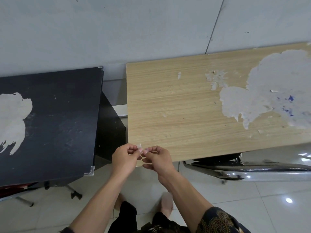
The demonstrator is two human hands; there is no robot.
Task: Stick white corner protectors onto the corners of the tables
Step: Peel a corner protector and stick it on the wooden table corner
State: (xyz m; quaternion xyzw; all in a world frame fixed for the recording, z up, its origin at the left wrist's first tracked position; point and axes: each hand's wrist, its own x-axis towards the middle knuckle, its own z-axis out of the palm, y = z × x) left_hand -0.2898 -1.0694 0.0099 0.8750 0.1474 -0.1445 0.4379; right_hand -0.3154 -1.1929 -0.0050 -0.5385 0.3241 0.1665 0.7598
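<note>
Both hands meet over the wooden counter's (185,106) near left corner. The left hand (125,158) pinches a small corner protector (139,145), and the right hand (158,159) pinches its edge, probably peeling the backing before sticking. The black counter's (58,115) near corner wears a fitted protector (91,170).

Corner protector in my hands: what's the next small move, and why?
Probably bring the corner protector down onto the wood-grain table's near-left corner. The left hand and right hand pinch it right at that corner, and the black table's two visible right corners already carry protectors.
</note>
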